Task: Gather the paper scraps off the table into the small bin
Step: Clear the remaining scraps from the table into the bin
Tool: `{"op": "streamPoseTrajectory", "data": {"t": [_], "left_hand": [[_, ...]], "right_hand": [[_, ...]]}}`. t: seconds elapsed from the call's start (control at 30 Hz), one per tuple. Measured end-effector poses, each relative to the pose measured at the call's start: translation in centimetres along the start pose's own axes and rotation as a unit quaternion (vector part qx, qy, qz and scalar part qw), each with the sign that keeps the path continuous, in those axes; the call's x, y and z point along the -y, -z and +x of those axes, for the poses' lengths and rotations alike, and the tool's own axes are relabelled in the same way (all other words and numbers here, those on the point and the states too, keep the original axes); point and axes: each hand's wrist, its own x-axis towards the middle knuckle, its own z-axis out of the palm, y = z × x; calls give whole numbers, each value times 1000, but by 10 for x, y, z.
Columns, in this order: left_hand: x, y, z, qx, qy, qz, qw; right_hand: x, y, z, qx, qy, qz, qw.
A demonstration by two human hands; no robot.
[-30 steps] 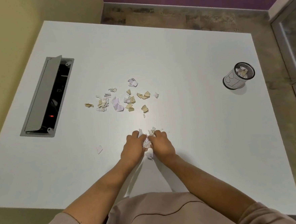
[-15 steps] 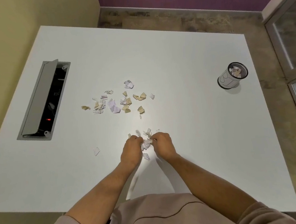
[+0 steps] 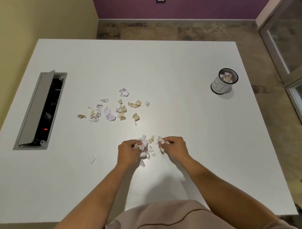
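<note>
One white table fills most of the view, and an open cable hatch is set into its left side. Near the far right corner the bin stands upright, with paper already seen inside. A loose spread of scraps (white, lilac and tan) is scattered around the table's middle. Nearer the person, a smaller heap lies between the hands. The left hand is curled, its fingers pinching scraps at the heap's left edge. The right hand is likewise curled, with scraps pinched at its fingertips. One stray piece lies apart, to the left.
</note>
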Motion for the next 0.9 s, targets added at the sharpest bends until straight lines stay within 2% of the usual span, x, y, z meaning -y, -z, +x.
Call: {"op": "streamPoseTrajectory", "data": {"t": [0.2, 0.5, 0.77, 0.9], "left_hand": [[-35, -18, -5, 17, -2, -93, 996], [-114, -70, 3, 77, -56, -138, 986], [-198, -136, 16, 128, -115, -121, 978], [-242, -165, 33, 123, -140, -103, 977]], "right_hand": [[9, 36, -2, 11, -20, 140, 990], [29, 118, 9, -65, 15, 175, 982], [38, 204, 39, -114, 42, 219, 968], [45, 240, 62, -135, 45, 229, 963]]}}
